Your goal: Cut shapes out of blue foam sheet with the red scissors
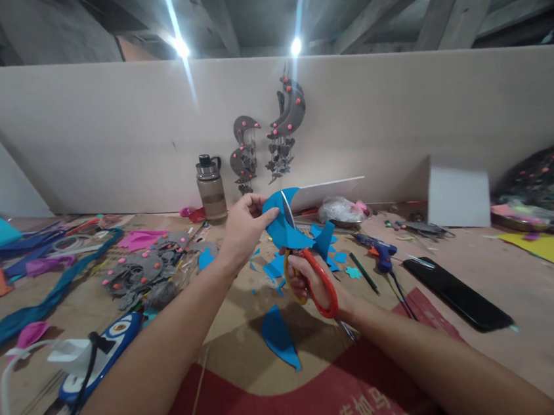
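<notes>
My left hand pinches a piece of blue felt in mid-air above the table. My right hand is wrapped around scissors with one red and one yellow handle loop. The blades point upward, and the felt is between or against them; one blade shows in front of it. A blue half-moon-shaped felt piece lies on the cardboard below my hands. Several small blue scraps are scattered behind the scissors, near a light-blue flower cutout.
A water bottle stands by the white panel. Grey moon-shaped hangings are on that panel. To the right lie a pencil, a blue glue gun and a phone. Grey felt pieces and a power strip are left.
</notes>
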The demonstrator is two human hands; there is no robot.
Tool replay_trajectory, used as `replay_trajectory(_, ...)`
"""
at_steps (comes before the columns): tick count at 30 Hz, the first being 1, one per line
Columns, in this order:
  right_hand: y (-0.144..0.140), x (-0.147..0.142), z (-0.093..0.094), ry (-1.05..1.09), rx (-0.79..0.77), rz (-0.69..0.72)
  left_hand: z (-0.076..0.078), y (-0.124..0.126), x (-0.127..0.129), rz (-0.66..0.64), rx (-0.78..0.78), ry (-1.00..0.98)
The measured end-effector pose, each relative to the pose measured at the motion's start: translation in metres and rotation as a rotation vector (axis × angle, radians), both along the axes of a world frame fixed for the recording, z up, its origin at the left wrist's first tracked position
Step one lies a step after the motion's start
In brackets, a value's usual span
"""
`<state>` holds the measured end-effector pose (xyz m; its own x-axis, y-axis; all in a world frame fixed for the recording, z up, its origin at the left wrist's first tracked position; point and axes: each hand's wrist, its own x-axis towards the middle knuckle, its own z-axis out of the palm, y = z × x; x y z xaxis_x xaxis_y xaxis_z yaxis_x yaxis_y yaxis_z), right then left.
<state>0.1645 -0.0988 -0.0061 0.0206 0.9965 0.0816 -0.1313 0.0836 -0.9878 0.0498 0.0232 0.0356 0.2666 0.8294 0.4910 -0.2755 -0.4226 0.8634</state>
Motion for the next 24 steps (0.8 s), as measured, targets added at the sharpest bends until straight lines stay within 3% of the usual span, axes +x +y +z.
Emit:
replay_trajectory(15,0.005,0.001,-0.009,0.054,0.009,-0.046,0.004,-0.012,0.005,-0.025,-0.105,-0.042)
replay_trajectory(24,0.000,0.000,0.001,0.023,-0.036,-0.080,0.001,-0.010,0.006,-0.053,-0.163,-0.059)
